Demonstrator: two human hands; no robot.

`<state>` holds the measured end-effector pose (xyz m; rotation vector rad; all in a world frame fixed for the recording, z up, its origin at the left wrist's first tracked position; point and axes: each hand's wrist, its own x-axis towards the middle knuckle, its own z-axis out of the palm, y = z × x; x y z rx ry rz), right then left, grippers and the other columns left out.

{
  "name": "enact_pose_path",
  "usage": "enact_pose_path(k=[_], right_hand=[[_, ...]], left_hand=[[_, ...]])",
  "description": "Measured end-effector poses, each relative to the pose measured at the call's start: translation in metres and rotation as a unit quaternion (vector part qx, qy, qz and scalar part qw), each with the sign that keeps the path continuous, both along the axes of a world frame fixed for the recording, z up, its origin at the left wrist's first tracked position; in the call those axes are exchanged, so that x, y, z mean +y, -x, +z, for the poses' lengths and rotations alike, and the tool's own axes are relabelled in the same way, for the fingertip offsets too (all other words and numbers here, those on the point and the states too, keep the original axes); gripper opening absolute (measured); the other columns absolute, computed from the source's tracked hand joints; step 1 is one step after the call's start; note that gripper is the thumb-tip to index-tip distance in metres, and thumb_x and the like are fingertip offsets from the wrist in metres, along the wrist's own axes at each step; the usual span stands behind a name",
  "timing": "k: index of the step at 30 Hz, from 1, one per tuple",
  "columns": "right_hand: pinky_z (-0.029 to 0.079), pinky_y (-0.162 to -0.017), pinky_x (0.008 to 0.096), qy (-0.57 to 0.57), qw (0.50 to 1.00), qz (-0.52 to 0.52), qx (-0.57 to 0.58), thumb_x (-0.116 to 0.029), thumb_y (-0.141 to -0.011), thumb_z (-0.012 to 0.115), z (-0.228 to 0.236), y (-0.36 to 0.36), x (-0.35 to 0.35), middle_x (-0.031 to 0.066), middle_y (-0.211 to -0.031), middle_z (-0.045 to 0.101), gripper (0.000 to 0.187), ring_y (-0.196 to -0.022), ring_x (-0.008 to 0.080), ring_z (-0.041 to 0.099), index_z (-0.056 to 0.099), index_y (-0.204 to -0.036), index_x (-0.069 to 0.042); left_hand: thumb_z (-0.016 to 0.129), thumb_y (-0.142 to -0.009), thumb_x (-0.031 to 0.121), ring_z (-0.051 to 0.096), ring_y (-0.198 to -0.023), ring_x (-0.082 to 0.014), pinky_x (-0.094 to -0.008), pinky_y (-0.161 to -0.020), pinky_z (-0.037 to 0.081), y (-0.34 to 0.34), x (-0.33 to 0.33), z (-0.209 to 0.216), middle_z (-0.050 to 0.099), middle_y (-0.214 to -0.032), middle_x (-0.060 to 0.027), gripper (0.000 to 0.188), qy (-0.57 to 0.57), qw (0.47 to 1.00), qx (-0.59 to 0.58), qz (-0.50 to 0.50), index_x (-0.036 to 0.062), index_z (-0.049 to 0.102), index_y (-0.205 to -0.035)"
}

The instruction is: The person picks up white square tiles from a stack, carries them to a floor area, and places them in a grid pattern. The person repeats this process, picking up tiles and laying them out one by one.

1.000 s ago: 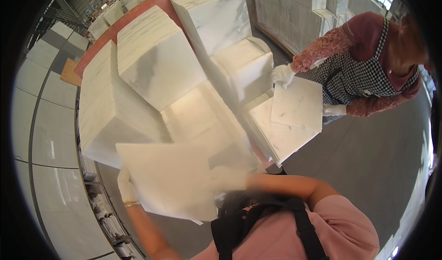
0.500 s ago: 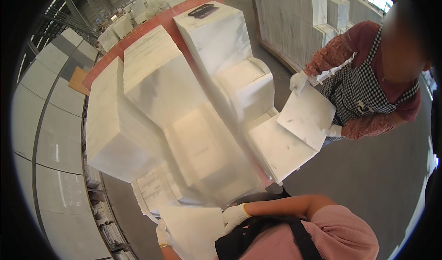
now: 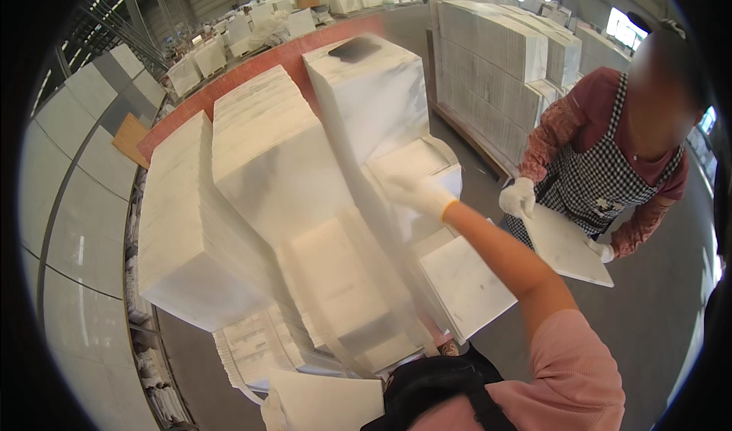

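Observation:
My left hand (image 3: 272, 410), in a white glove, grips the left edge of a square white marble tile (image 3: 328, 397) at the bottom of the view. My right hand (image 3: 421, 193), gloved too, is stretched out over a short stack of marble tiles (image 3: 415, 155); its fingers look extended but are blurred, with nothing seen in them. Whether it touches the stack I cannot tell. Nearer me lies a flat marble tile (image 3: 467, 282) on a low pile. To the right, a co-worker's gloved hands (image 3: 518, 198) hold another marble tile (image 3: 566, 246), tilted.
Tall stacks of marble tiles (image 3: 267, 137) stand in rows before me, with a red frame (image 3: 252, 53) behind them. A dark object (image 3: 354, 49) lies on the far stack. Large upright panels (image 3: 84, 225) line the left. More tile stacks (image 3: 488, 57) stand at the back right.
My right hand has let go of the tile and reached up and forward over the short stack. The left hand keeps the tile, now lower. The co-worker's tile has moved right, off the pile.

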<state>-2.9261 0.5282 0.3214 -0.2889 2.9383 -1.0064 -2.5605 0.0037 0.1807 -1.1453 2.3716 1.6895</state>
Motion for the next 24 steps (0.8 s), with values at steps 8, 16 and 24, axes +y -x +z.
enact_pose_path(k=[8,16,24], right_hand=[[0.048,-0.105,0.0433,-0.198,0.957,-0.102,0.184,-0.021,-0.087,0.062,0.07,0.182,0.07,0.0127,-0.145,0.056,0.058,-0.125,0.0339,0.059,0.053,-0.143,-0.013],[0.043,-0.112,0.0421,-0.244,0.929,-0.101,0.259,-0.001,-0.083,0.059,0.084,0.283,0.072,0.0098,-0.155,0.046,0.067,-0.14,0.0319,0.045,0.048,-0.147,-0.014],[0.047,-0.103,0.0443,-0.255,0.91,-0.054,0.321,0.004,-0.08,0.055,0.068,0.318,0.085,0.0157,-0.131,0.06,0.046,-0.122,0.0368,0.057,0.062,-0.123,-0.01]], left_hand=[[0.043,-0.104,0.054,0.062,-0.108,-0.0279,-0.0418,-0.096,0.047,-0.061,0.013,0.002,0.068,-0.117,-0.0191,0.066,0.06,0.991,-0.095,0.068,-0.0055,0.068,-0.117],[0.039,-0.105,0.056,0.063,-0.117,-0.0332,-0.0455,-0.103,0.046,-0.115,0.048,0.018,0.067,-0.126,-0.0238,0.07,0.088,0.97,-0.186,0.128,-0.0053,0.066,-0.124],[0.041,-0.106,0.052,0.064,-0.115,-0.031,-0.0439,-0.101,0.048,-0.091,0.092,0.052,0.067,-0.126,-0.022,0.066,0.101,0.962,-0.204,0.15,-0.0068,0.064,-0.126]])
